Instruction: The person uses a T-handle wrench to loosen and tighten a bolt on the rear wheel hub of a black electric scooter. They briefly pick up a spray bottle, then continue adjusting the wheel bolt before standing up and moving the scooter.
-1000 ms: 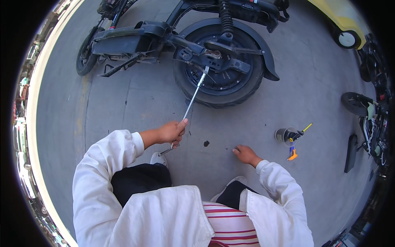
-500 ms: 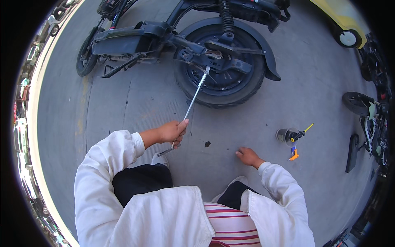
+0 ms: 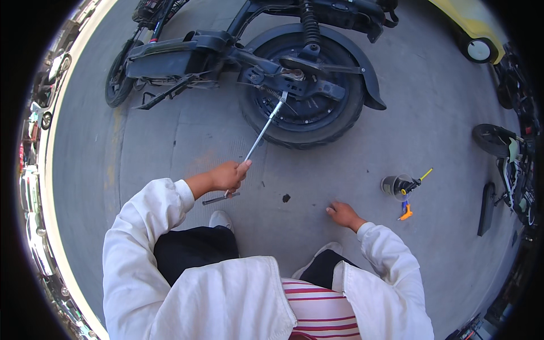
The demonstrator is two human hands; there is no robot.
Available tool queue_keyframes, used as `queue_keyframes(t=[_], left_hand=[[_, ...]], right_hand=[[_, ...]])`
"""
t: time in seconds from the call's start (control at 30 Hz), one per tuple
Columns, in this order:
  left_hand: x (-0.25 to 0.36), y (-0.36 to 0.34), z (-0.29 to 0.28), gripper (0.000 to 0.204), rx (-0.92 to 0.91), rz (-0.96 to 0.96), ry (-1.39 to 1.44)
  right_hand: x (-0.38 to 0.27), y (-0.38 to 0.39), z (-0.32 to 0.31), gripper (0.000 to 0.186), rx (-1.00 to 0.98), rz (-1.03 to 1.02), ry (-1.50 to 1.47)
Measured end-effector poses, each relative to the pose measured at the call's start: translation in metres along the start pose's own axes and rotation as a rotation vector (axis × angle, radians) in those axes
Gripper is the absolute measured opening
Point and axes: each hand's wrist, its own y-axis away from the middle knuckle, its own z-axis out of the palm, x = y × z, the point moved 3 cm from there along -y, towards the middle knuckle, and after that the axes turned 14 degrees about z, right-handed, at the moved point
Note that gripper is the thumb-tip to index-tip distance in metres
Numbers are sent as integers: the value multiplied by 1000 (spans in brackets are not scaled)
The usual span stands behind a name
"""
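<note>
My left hand is closed round the shaft of a long silver socket wrench. A short crossbar sticks out below the fist at the wrench's lower end. Its upper end reaches the swingarm plate just below the axle of a rear wheel, where I cannot make out exactly what it sits on. The wheel belongs to a dark electric scooter across the far side. Held over the ground near my right knee, my right hand has its fingers loosely curled, with nothing visible in them.
To the right, a clear tub holds dark tools and a yellow-handled one; an orange-handled tool lies beside it. A yellow vehicle stands far right, and a partly dismantled scooter at the right edge. A kickstand juts from the scooter.
My left hand has swung the lower end of the wrench to the left and slightly away from me. The upper end stays at the wheel; my right hand has barely moved.
</note>
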Motion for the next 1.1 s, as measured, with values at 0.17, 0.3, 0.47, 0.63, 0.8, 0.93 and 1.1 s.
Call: queue_keyframes(t=[0.17, 0.3, 0.47, 0.63, 0.8, 0.93, 1.1], left_hand=[[-4, -10, 25, 67, -107, 70, 317], [-30, -2, -48, 71, 164, 26, -283], [-23, 1, -44, 71, 120, -7, -280], [5, -5, 21, 68, -14, 11, 159], [-30, -2, -41, 67, 203, 65, -290], [-33, -9, -51, 68, 223, 81, -474], [-42, -4, -34, 57, 400, 143, -425]], right_hand=[[1, -7, 7, 38, 3, -8, 15], [-17, -7, -5, 37, 57, -27, -20], [-19, -4, -12, 37, 25, -10, -18], [7, 1, 4, 37, 46, -6, 33], [-15, -2, -3, 38, 14, -8, -5], [-21, -4, -16, 37, 55, -12, -30], [-7, 9, -12, 38, 29, 25, -3]])
